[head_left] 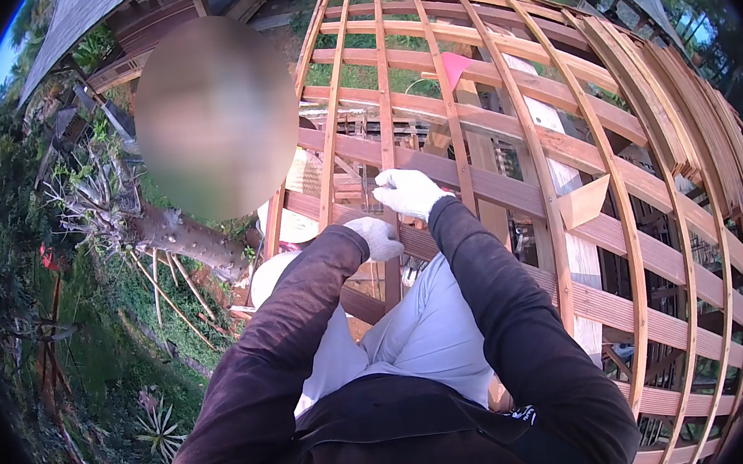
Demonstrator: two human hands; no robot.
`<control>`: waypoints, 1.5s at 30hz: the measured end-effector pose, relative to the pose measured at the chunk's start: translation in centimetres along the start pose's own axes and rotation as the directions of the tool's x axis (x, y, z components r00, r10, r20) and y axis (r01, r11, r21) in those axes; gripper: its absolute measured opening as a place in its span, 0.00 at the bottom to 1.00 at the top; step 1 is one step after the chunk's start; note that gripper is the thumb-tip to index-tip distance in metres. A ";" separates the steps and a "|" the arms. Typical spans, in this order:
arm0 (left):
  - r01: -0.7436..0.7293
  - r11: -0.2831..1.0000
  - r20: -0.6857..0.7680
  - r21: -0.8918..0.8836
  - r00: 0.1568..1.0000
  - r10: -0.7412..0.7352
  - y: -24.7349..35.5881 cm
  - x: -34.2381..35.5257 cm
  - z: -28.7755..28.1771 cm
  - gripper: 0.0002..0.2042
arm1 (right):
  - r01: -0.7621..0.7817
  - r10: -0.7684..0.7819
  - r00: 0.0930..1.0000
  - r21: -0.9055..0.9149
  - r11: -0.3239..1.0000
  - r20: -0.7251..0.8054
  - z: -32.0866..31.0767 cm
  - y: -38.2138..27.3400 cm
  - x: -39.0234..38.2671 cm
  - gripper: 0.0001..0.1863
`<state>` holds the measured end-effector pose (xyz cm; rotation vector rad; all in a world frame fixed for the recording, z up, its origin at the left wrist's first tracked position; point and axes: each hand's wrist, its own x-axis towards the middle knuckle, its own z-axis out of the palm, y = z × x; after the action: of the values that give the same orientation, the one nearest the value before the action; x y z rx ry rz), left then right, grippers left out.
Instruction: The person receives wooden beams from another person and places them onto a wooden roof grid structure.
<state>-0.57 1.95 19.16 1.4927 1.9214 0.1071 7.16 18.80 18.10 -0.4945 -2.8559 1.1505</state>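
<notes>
My left hand [376, 238], in a white knit glove, is closed beside a narrow upright batten [382, 81] of a wooden frame. Slightly higher, my right hand [410, 193], gloved the same way, has its fingers curled together over that batten. Whatever either hand pinches is too small or hidden to name. Reddish-brown crosspieces [491, 184] run under the battens around both hands. My legs, in pale trousers, are astride the frame just below the hands.
Long loose boards [688, 107] are stacked along the right side. A wood offcut [585, 203] and a pink triangular piece [456, 67] lie on the lattice. Through its gaps the ground shows well below. A woven hat [305, 180] is left of the hands; a tree trunk [186, 235] leans beyond.
</notes>
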 end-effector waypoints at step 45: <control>0.055 0.995 -0.006 -0.078 0.998 -0.056 0.3 -0.8 0.3 0.24 | -0.087 0.088 0.996 0.055 0.995 -0.006 -0.2 0.4 0.1 0.26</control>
<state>-0.14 1.25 19.45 1.3889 1.9410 0.1616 7.21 19.23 17.98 -0.6261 -2.8126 1.2332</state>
